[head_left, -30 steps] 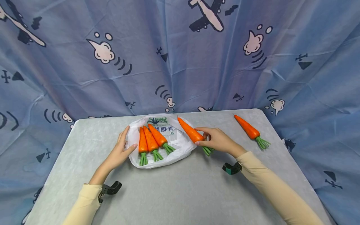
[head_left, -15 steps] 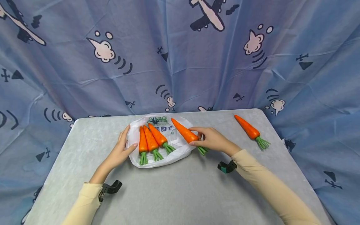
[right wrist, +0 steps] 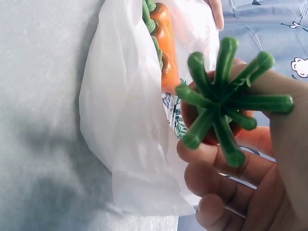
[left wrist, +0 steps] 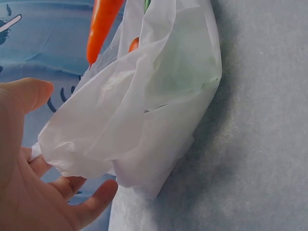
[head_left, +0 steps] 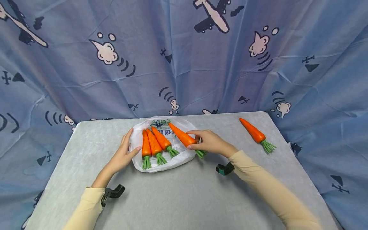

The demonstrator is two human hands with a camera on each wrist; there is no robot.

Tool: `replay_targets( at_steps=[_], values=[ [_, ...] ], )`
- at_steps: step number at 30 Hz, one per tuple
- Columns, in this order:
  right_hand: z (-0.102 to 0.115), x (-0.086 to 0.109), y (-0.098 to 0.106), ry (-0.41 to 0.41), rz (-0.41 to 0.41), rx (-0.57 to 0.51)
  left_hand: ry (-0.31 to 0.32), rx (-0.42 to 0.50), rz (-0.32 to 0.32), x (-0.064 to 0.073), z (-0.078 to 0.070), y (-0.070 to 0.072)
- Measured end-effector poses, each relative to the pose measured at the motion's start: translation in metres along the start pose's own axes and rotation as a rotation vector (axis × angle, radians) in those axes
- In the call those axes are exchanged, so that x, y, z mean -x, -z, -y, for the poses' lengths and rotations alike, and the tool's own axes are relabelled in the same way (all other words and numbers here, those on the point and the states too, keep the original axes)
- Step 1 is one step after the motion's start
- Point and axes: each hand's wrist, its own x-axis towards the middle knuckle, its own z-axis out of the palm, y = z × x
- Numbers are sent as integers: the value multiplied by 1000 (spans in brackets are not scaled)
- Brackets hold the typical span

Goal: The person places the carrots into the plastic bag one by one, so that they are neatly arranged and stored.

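My right hand (head_left: 211, 142) pinches a carrot (head_left: 181, 134) near its top between thumb and fingers. The carrot slants over the right side of a white plastic bag (head_left: 161, 168), its tip pointing away and its green stalks (right wrist: 219, 101) towards the wrist camera. Three more carrots (head_left: 154, 144) lie side by side in the bag's mouth. At the bag's left rim rests my left hand (head_left: 123, 153), thumb and fingers spread. In the left wrist view its fingers (left wrist: 98, 199) touch the outside of the bag, while the thumb (left wrist: 36, 94) stands apart from the plastic.
Another carrot (head_left: 256, 132) lies at the far right of the grey table (head_left: 178, 198). A blue patterned curtain (head_left: 184, 64) hangs behind and along both sides of the table. Each wrist carries a black camera mount (head_left: 113, 192).
My right hand has moved left with the carrot, bringing it further over the bag and closer to the three others. The left hand and the bag have hardly moved.
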Motion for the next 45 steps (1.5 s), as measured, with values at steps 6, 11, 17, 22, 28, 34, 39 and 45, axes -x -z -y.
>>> replay_targets(
  at_steps=[6,11,17,22,28,34,39,45],
  values=[
    [3,-9,-3,7,6,-13,1,-5,0,0,0,0],
    [5,-16,-6,12,16,-7,2,-5,2,1,0,0],
    [8,-25,-6,-6,41,-12,11,-10,-2,1,-1,0],
    [11,-33,-9,-12,51,-4,13,-5,-4,1,-2,0],
    [13,-43,-13,-7,42,27,7,-4,-4,1,-2,0],
    [14,-51,-16,3,33,23,4,-10,-5,0,-2,1],
    [14,-58,-19,10,29,19,-4,-7,-7,0,-2,0],
    [13,-67,-21,4,42,2,-8,-6,-7,0,-2,1]
  ],
)
